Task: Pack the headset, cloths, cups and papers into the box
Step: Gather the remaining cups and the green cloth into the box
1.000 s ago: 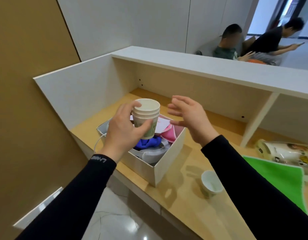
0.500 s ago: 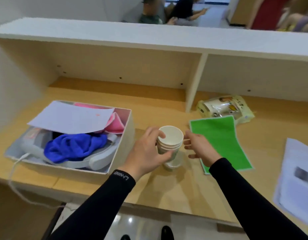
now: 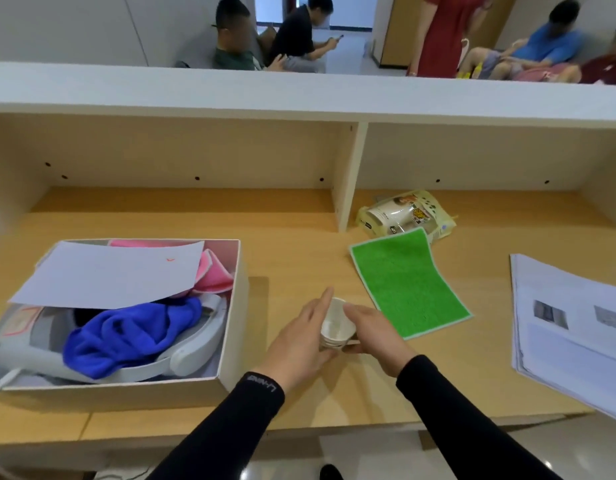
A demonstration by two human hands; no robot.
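Observation:
A stack of white paper cups (image 3: 336,328) stands on the wooden desk, just right of the white box (image 3: 235,344). My left hand (image 3: 299,344) and my right hand (image 3: 372,334) wrap it from both sides. In the box lie a white headset (image 3: 192,351), a blue cloth (image 3: 126,337), a pink cloth (image 3: 213,277) and a sheet of paper (image 3: 112,275) across the top. A green cloth (image 3: 407,282) lies flat to the right of the cups. Farther right sits a pile of printed papers (image 3: 573,327).
A plastic packet of cups (image 3: 405,216) lies behind the green cloth, by the shelf's upright divider (image 3: 348,174). A white cable (image 3: 2,382) hangs off the box's left end. Several people sit and stand beyond the shelf top (image 3: 299,95).
My left hand carried the cup stack from above the box rightward and down onto the lone cup on the desk. My right hand closed on the stack. The view swung right.

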